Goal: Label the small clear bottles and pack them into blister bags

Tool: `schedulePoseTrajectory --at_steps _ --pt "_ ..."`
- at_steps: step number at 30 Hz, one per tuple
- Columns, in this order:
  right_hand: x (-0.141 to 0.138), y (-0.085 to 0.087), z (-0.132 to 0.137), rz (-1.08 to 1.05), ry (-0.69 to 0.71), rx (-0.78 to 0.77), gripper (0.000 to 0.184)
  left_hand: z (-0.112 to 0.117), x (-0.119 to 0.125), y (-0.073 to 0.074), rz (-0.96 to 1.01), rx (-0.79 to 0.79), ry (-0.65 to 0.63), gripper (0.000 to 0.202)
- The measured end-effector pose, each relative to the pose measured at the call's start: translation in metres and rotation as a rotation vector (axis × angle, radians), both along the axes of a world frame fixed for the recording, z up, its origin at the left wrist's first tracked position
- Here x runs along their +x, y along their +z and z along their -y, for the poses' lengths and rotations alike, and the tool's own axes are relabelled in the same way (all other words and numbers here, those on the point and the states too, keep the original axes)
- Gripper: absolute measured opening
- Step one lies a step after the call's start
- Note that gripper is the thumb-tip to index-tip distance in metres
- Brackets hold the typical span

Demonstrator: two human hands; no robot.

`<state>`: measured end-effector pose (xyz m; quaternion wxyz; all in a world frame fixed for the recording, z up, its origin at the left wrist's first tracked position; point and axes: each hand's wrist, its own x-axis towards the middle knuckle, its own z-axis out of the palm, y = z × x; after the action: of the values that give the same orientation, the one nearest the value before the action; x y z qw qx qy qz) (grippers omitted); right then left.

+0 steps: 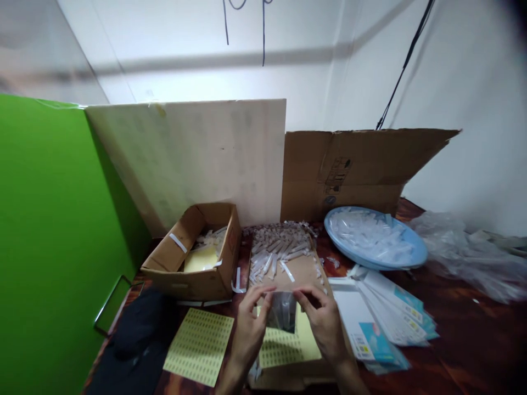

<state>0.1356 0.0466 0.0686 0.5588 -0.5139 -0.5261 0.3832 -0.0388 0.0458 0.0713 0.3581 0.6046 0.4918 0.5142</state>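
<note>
Between them, my left hand [254,321] and my right hand [323,318] pinch the upper corners of a small clear plastic bag [283,312]. Its contents are hard to make out; something pale shows inside. Under the bag lies a yellow sheet of small printed stickers [280,351] on a cardboard tray [302,274]. At the tray's far end, many small whitish tubes [280,241] are heaped, with a white strip [287,271] in front of them. Left of my left hand is another yellow sticker sheet [200,345].
An open cardboard box [226,274] stands at the left with tubes and yellow paper inside. A blue basin [335,241] of clear plastic pieces is at the right, above fanned printed packets [374,323]. Black cloth [140,334], a green panel [53,230] and crumpled plastic [465,252] flank the table.
</note>
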Motion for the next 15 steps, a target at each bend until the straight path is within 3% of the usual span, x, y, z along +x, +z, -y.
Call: schedulePoseTrajectory --at_steps 4,15 --pt "-0.001 -0.011 0.001 -0.005 -0.03 -0.021 0.032 0.0 -0.006 -0.006 0.01 -0.001 0.118 0.022" --pt "0.002 -0.024 0.012 -0.185 0.093 0.027 0.016 0.008 -0.008 -0.018 0.291 -0.068 0.151 0.014"
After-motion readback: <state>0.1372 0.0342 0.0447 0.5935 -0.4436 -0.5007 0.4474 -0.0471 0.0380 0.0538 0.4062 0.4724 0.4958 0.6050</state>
